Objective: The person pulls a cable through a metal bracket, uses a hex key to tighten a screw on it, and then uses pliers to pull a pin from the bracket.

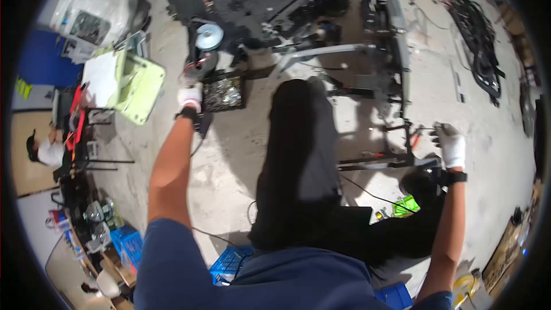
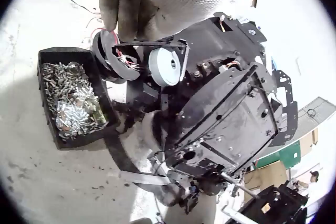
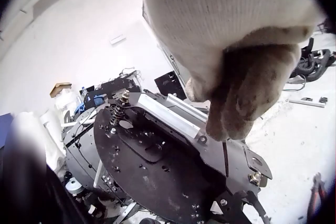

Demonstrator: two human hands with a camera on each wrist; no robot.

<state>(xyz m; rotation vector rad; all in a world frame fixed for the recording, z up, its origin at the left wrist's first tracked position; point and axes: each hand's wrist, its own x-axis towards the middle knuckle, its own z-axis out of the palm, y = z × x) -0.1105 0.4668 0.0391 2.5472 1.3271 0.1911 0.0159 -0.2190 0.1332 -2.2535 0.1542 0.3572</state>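
Beside the screw tray (image 2: 65, 56), gloved left fingers (image 2: 108, 3)

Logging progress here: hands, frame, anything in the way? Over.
Left hand beside the screw tray, fingers extended. Right hand at the metal frame, apparently pinching a thin rod. Frame shows bolts fitted. Nothing plainly blocking right hand's work.

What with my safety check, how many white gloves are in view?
2: one on the left hand, beside the screw tray; one on the right hand, near the metal frame. Others may be hidden.
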